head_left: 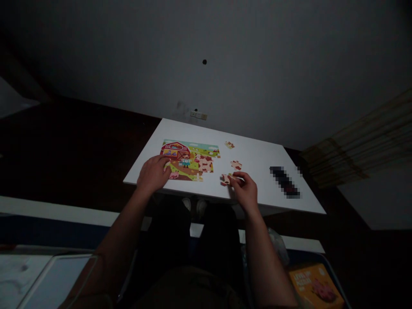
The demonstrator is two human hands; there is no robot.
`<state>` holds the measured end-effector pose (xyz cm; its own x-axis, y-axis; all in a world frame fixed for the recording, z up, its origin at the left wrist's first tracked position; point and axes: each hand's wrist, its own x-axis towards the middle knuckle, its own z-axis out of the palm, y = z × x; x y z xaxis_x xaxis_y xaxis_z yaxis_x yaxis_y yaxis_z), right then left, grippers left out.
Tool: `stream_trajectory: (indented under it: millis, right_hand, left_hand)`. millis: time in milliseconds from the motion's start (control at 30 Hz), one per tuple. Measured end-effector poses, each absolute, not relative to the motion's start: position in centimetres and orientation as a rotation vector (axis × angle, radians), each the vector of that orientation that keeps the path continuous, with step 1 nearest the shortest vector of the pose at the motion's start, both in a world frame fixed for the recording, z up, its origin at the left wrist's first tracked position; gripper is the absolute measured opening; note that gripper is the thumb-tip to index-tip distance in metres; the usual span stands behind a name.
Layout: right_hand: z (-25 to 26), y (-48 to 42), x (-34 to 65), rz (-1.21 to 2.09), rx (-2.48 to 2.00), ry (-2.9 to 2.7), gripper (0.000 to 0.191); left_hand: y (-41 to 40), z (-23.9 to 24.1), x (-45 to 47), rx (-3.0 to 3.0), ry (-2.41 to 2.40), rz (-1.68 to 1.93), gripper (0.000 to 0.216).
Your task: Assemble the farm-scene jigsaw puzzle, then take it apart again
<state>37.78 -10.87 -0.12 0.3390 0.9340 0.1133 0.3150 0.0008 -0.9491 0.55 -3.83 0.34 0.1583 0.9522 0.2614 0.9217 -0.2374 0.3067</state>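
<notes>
Pinching a loose piece (225,179), right hand (246,191); left hand (153,172) on puzzle (189,159).

Left hand (153,174) flat, palm down, fingers spread and pointing toward 1 o'clock, forearm in from 7 o'clock. Right hand (246,189) palm down, fingertips pinched together toward 10 o'clock, forearm up from 5 o'clock. Both arms bare, hands well apart.

On the right part of the white table (257,156) lies a dark object (285,181) (blurred, not recognisable). Behind the table sits a wall socket (198,115); nearer than the table, to the right, an orange box (313,286).
</notes>
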Motion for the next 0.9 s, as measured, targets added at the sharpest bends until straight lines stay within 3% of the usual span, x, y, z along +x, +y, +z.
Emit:
stream_trajectory:
  millis: [267,533,900]
  right_hand:
    - [0.2,-9.1,46.0,0.311,-1.942,-1.442,0.035]
    - [1.6,-3.4,44.2,0.190,-1.962,-1.895,0.055]
    - [2.5,-4.2,43.6,0.156,-1.935,-1.896,0.037]
  left_hand:
    - [-3.7,0.2,0.5,2.352,1.892,0.619,0.046]
    - [-3.6,0.0,0.4,2.353,1.902,0.607,0.047]
    - [-3.8,0.6,0.6,2.341,1.890,0.608,0.048]
